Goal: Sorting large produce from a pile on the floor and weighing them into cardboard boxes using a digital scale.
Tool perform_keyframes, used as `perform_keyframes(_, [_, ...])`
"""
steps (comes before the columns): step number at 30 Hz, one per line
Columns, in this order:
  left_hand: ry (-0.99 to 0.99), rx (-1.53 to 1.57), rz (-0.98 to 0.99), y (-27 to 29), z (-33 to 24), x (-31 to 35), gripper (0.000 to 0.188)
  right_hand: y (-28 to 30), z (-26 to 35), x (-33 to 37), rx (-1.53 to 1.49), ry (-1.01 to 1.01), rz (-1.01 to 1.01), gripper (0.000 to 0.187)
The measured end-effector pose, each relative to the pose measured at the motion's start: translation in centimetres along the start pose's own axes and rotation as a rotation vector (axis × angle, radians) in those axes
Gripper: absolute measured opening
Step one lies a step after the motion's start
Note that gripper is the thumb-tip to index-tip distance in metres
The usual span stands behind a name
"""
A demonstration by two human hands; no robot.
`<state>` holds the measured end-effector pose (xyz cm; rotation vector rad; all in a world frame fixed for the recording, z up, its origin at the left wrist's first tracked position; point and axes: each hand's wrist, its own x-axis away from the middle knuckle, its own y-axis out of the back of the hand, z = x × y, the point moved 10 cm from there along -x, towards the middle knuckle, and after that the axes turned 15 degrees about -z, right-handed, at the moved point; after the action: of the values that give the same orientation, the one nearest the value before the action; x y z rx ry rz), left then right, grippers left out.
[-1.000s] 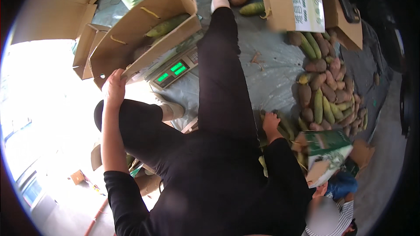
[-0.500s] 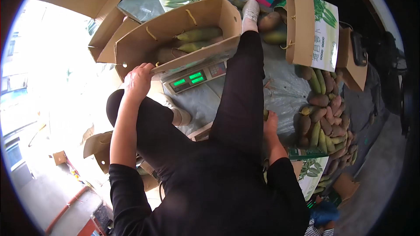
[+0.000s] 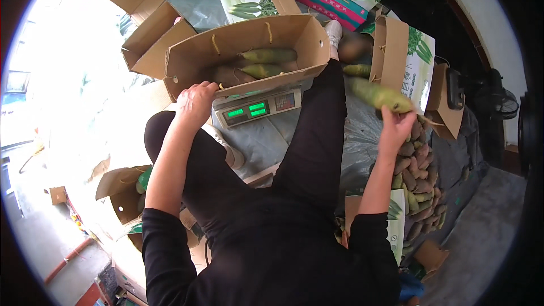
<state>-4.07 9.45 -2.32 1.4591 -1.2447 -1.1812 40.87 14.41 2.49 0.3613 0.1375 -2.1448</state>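
Since the earlier frame the right hand (image 3: 396, 127) has come up off the heap at the right of the frame and now holds a long green shoot (image 3: 378, 95) in the air, right of centre. Fingers are closed around the shoot's lower end; the rest of it points up and left, tilted, toward the open cardboard box (image 3: 249, 51).

Left hand (image 3: 194, 103) is on the near wall of that box, left of centre, fingers curled over the cardboard edge. It was near this same wall before; the view has shifted so box and hand now sit lower and more central.

Box stands on a weighing scale (image 3: 259, 107), whose green-lit display faces the person, just below the box's front wall. Inside the box lie a few green and brownish shoots (image 3: 266, 63), lengthwise.

Person's black-trousered legs run up through mid frame; the right leg passes between scale and raised shoot.

Heap of shoots (image 3: 419, 187), brown and green, lies at lower right on a grey sheet (image 3: 266, 141), below the right hand. More folded and open printed cartons (image 3: 408, 59) stand along the top and upper right.
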Motion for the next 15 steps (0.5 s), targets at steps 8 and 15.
perform_keyframes(8, [-0.007,-0.031,-0.006,-0.2,0.3,-0.1,0.012,-13.3,9.3,1.5,-0.492,-0.045,0.213,0.039])
perform_keyframes(15, [-0.013,-0.044,-0.024,0.5,-0.4,-0.3,0.013,-20.0,3.9,7.2,0.226,0.198,0.556,0.047])
